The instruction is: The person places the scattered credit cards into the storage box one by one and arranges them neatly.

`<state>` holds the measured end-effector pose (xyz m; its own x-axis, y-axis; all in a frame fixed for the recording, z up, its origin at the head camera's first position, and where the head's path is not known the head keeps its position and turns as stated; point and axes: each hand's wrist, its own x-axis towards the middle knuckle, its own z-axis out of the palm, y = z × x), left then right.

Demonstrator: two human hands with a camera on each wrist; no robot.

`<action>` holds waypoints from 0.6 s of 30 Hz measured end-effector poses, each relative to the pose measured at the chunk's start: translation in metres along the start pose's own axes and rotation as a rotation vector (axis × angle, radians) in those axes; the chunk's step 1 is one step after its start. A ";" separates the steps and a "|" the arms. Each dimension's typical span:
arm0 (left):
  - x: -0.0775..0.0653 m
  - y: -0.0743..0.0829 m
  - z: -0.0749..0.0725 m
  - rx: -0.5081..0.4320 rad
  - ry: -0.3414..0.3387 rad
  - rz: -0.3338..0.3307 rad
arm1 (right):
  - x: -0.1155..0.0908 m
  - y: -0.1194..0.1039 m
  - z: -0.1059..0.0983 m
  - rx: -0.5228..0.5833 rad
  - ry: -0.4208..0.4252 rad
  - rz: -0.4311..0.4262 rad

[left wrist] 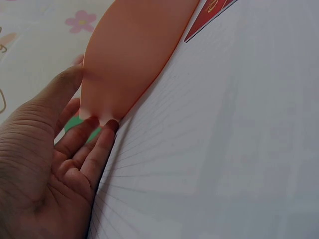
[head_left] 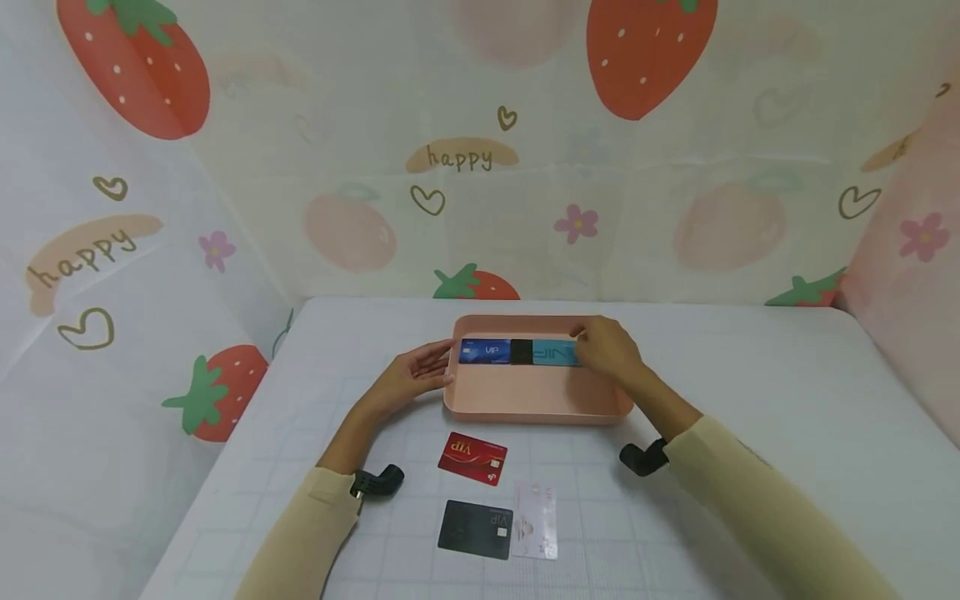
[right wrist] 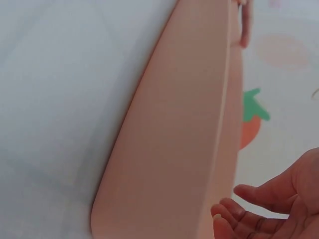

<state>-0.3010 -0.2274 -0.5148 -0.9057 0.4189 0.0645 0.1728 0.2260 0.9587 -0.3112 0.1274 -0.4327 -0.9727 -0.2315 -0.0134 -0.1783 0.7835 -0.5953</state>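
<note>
In the pink oblong tray (head_left: pixel 525 392) already: rectangular blue card (head_left: pixel 486 351), black card (head_left: pixel 521 352), teal card (head_left: pixel 553 353); left on the white worktop (head_left: pixel 750 375): red card (head_left: pixel 472 458), charcoal card (head_left: pixel 476 530), pale card (head_left: pixel 536 521); left hand (head_left: pixel 408 375) loosely spread, touching the tray, right hand (head_left: pixel 611 350) over teal, pinch unclear!

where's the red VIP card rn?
Head view: the red VIP card lies on the table between the left half of the pink tray and the black VIP card.
</note>
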 end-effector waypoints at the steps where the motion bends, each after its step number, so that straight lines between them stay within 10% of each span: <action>1: -0.001 0.001 0.000 0.002 0.002 0.000 | -0.003 -0.002 0.000 0.008 0.007 -0.023; 18: -0.002 0.002 -0.001 -0.007 0.004 -0.014 | -0.071 -0.040 0.007 -0.009 0.101 -0.202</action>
<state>-0.2992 -0.2284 -0.5133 -0.9096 0.4121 0.0526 0.1580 0.2259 0.9613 -0.2343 0.1084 -0.4134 -0.9268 -0.3260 0.1864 -0.3722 0.7322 -0.5704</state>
